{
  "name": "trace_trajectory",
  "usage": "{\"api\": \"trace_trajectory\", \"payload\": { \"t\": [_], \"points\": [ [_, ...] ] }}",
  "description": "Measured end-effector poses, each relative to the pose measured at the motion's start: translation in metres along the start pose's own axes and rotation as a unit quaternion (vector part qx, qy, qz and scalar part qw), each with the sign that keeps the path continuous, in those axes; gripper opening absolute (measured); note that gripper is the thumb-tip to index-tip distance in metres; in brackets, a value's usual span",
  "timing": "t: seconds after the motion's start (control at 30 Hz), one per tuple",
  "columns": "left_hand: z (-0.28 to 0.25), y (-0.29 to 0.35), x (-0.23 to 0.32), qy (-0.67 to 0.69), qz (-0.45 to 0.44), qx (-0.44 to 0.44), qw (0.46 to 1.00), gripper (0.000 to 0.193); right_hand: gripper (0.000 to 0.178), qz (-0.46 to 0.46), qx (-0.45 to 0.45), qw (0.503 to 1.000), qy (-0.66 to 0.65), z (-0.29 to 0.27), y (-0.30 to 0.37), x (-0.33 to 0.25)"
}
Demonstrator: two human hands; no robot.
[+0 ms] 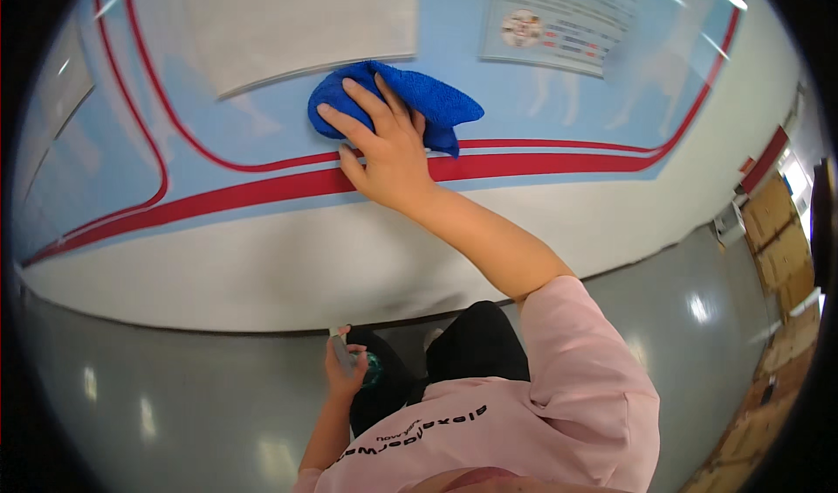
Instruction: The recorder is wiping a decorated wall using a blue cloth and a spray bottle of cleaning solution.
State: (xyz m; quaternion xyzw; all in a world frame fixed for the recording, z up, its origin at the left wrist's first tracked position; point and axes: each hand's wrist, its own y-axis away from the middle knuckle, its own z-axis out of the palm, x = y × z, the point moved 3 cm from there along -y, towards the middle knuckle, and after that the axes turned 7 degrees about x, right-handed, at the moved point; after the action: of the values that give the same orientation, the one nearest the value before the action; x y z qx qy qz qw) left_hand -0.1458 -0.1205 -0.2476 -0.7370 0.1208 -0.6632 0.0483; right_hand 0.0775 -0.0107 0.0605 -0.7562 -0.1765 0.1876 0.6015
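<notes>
My right hand [388,148] presses a blue cloth [445,100] flat to the wall panel [288,126], fingers spread across it. The cloth is bunched, with one corner folded out to the right. It lies just above the thick red stripe [262,188] and below two mounted boards. Low on the left, my left hand [346,366] is closed around what looks like a spray bottle [374,369], with a grey and white head and a green body. The hand and my leg hide part of the bottle.
A blank pale board [305,22] and a printed board [559,22] hang on the light blue panel. White wall [201,275] meets the shiny grey floor [175,388] below. Cardboard boxes [777,231] stand along the far right.
</notes>
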Motion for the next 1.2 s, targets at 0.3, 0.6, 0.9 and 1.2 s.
{"api": "trace_trajectory", "payload": {
  "t": [0.3,0.6,0.9,1.2],
  "points": [
    [0.001,0.004,-0.01,0.026,0.068,0.012,0.997,0.061,0.044,-0.125,-0.056,0.99,-0.033,0.06,-0.032,-0.04],
    [0.005,0.009,-0.009,-0.02,0.031,0.001,0.999,0.062,0.048,-0.187,-0.081,0.979,-0.02,0.11,-0.021,-0.069],
    [0.005,0.008,-0.009,-0.028,0.037,-0.001,0.999,0.059,0.039,-0.257,-0.206,0.944,-0.035,0.153,0.017,-0.086],
    [0.004,0.015,-0.01,0.033,0.027,0.032,0.999,0.056,0.043,-0.064,-0.185,0.979,-0.048,0.059,0.067,-0.025]
  ]
}}
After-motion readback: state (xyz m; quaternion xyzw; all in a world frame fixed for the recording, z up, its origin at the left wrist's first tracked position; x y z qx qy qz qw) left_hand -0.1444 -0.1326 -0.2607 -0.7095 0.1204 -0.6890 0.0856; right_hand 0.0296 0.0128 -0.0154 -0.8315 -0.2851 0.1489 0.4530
